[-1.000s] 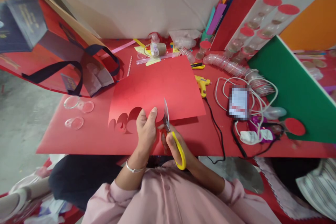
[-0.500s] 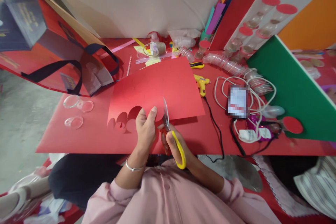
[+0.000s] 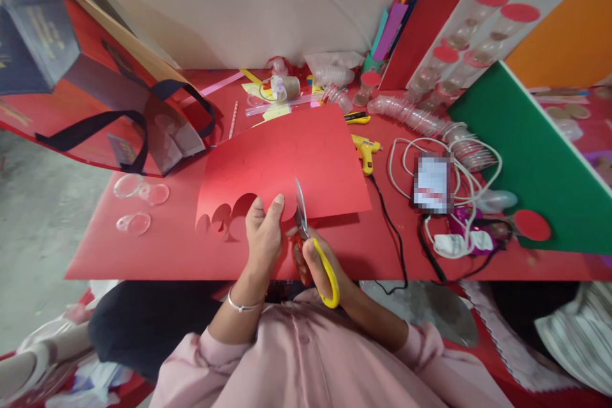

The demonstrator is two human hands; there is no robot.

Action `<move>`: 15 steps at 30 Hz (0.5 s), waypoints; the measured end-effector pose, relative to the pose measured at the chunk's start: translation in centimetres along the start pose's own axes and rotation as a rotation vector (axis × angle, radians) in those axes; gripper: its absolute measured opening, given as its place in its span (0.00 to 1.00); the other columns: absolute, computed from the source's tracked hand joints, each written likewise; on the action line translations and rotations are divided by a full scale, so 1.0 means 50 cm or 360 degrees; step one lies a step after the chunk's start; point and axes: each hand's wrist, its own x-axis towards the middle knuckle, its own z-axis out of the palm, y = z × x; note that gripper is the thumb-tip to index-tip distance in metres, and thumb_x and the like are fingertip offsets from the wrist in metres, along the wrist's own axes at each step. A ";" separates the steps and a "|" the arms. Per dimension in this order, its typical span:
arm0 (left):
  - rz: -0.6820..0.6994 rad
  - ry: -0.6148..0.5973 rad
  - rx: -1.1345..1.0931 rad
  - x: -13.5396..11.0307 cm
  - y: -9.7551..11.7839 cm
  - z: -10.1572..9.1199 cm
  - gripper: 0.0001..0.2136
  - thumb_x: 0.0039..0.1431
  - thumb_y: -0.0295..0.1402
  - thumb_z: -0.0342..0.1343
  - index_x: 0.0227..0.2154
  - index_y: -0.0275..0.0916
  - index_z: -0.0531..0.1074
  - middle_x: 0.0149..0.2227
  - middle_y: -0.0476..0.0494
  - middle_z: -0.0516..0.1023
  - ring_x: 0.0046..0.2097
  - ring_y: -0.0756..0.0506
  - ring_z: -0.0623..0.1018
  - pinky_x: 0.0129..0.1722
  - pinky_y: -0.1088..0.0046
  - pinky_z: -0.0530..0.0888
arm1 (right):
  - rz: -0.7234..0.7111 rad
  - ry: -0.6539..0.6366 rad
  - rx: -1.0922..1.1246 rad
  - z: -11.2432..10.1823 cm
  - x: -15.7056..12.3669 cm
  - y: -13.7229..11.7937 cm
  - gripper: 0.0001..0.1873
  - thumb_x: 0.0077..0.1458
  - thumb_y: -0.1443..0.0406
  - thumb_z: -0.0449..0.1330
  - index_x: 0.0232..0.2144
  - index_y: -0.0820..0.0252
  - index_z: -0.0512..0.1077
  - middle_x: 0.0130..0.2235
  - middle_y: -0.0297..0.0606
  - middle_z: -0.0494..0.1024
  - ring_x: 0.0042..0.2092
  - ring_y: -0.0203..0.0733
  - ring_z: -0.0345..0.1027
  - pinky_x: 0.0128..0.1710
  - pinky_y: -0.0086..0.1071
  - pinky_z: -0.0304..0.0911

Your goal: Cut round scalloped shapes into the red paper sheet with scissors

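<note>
A large sheet of red card paper (image 3: 287, 153) is held above the red table, its near left edge cut into rounded notches. My left hand (image 3: 264, 229) grips the near edge of the sheet, thumb on top and the other fingers partly hidden. In my right hand (image 3: 318, 258) are yellow-handled scissors (image 3: 329, 277), the fingers closed about the handles. One scissor blade (image 3: 300, 201) shows above the paper, just right of my left thumb, its tip pointing away from me. The lower blade is mostly hidden.
Clear plastic lids (image 3: 141, 190) lie at left beside a red-and-navy bag (image 3: 109, 95). A yellow glue gun (image 3: 366, 152), stacked plastic cups (image 3: 411, 115), white cables (image 3: 399, 172) and a phone (image 3: 433, 183) are on the right. A green board (image 3: 530, 166) leans there.
The view has shifted very slightly. Both hands, the scissors and the red paper keep nearly the same positions relative to each other.
</note>
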 end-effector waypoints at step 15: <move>0.0024 -0.0018 -0.0014 0.003 -0.001 -0.009 0.23 0.56 0.39 0.79 0.28 0.43 0.65 0.24 0.59 0.66 0.21 0.55 0.62 0.21 0.82 0.70 | 0.0016 -0.0010 0.0108 0.005 0.001 0.027 0.42 0.71 0.26 0.48 0.54 0.55 0.71 0.26 0.25 0.63 0.22 0.38 0.57 0.22 0.33 0.58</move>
